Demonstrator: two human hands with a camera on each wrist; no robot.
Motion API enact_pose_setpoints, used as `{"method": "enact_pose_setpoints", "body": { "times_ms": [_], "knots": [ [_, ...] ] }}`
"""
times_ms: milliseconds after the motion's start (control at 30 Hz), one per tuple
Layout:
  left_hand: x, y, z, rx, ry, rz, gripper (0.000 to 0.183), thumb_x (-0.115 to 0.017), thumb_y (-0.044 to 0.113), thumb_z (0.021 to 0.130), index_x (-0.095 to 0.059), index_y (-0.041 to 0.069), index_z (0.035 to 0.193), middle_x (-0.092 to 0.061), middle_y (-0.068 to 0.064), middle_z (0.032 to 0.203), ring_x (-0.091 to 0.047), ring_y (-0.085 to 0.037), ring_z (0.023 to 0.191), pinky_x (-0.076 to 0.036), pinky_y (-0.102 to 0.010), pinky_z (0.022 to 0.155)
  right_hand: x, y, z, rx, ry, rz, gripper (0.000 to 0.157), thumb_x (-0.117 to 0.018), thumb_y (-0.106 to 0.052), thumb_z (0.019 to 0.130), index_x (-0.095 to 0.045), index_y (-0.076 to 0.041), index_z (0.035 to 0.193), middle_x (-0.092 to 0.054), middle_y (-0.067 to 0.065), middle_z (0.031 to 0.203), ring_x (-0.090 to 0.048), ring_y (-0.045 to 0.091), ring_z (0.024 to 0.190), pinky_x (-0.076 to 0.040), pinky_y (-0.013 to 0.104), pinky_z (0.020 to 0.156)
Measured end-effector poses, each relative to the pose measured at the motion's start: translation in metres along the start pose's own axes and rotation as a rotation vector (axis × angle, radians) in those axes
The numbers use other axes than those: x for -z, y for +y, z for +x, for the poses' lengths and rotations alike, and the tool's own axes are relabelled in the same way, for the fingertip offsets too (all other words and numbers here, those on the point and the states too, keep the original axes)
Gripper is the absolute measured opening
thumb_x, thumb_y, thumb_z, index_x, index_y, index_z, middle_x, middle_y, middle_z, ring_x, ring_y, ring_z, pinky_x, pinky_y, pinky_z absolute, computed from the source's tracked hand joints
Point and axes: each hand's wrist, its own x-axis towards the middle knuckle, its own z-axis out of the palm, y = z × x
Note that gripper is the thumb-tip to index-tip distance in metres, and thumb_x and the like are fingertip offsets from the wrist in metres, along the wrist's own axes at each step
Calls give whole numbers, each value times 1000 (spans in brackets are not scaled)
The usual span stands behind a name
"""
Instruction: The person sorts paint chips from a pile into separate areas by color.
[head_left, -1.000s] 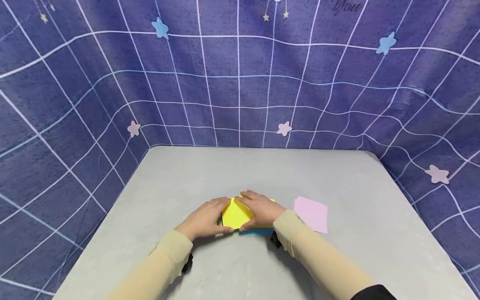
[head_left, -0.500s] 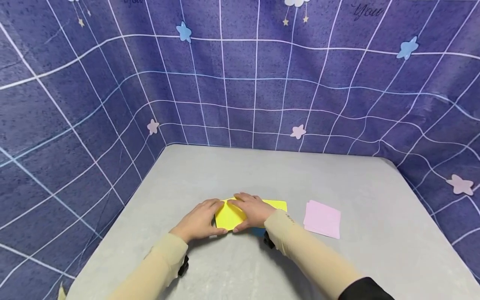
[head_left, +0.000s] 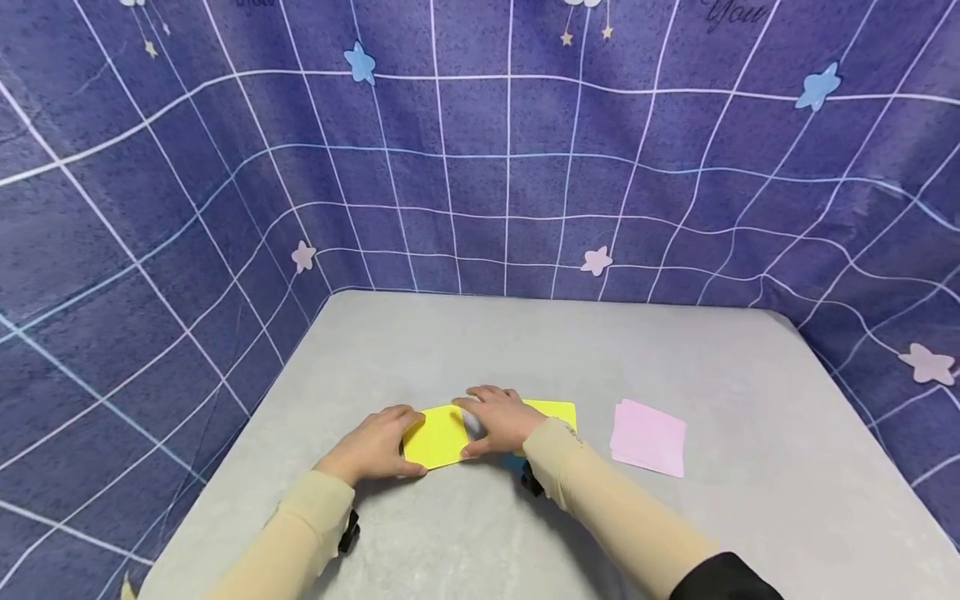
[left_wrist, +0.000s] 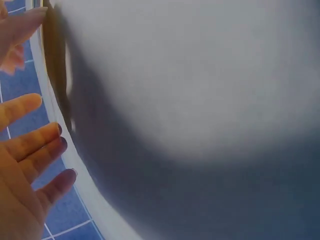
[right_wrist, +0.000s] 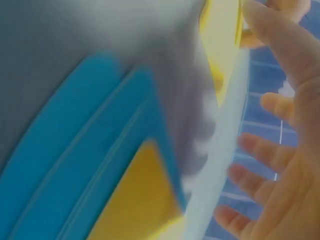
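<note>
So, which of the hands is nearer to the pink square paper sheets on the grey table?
Right. The right hand rests on the yellow paper, just left of the pink square paper sheets; the left hand lies farther left.

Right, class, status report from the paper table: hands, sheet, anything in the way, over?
Left hand and right hand both flat on yellow paper. Blue paper underneath. Pink stack lies apart, right. Nothing blocking.
</note>
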Motion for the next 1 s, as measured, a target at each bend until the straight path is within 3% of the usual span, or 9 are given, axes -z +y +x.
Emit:
{"method": "enact_pose_setpoints", "body": {
  "times_ms": [267,367,600,1000],
  "knots": [
    [3,9,15,-21,-22,46,89,-86,55,76,-58,4,143,-53,-20,145,-49,-40,135,-37,-55,113,7,20,-38,-27,74,38,75,-74,-55,93,-51,-17,153,-53,10,149,-46,32,140,-34,57,113],
    [5,18,25,-66,-18,54,86,-84,55,79,-57,5,144,-52,-20,146,-47,-41,136,-36,-55,114,8,30,-45,-68,96,52,74,-75,-52,92,-52,-16,152,-53,12,148,-45,33,140,-33,57,114],
    [4,40,42,-141,-27,24,84,-80,54,84,-54,7,148,-51,-17,149,-45,-37,139,-35,-52,116,0,41,-54,-128,115,73,79,-79,-54,88,-53,-15,151,-48,16,153,-41,38,143,-33,60,114],
    [-8,60,64,-234,-57,75,87,-74,62,88,-52,4,150,-49,-17,152,-43,-34,143,-35,-51,116,-11,28,-53,-163,73,42,81,-77,-56,89,-51,-15,153,-37,15,162,-30,35,151,-30,58,118]
  ]
}}
